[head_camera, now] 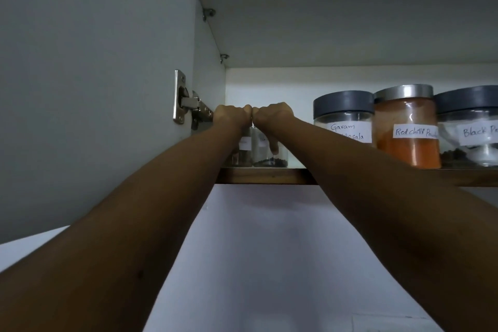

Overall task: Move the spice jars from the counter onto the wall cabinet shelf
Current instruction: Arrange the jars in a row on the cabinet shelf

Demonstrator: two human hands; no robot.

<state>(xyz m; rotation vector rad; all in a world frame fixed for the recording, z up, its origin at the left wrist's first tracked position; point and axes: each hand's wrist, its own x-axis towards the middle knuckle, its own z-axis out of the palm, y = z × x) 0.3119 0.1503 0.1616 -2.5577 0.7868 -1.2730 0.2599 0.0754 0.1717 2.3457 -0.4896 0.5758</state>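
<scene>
Glass, clear: two small jars gripped from above, our left hand (233, 116) curled over the small clear jar of dark spice (244, 155) and our right hand (272, 116) over the small clear jar with black grains (262, 153), knuckles touching. Both stand at the left end of the wood-edged cabinet shelf (269, 176). Rightward we list a grey-lidded Garam masala jar (343, 118), a steel-lidded jar of orange chilli powder (407, 143) and a grey-lidded black pepper jar (469, 129).

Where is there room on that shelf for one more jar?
A narrow bare strip of the brown-edged shelf lies between the small clear jar that the right hand grips and the grey-lidded Garam Masala jar. Further right is crowded: that jar, the orange red chilli powder jar and the grey-lidded black pepper jar stand packed together.
</scene>
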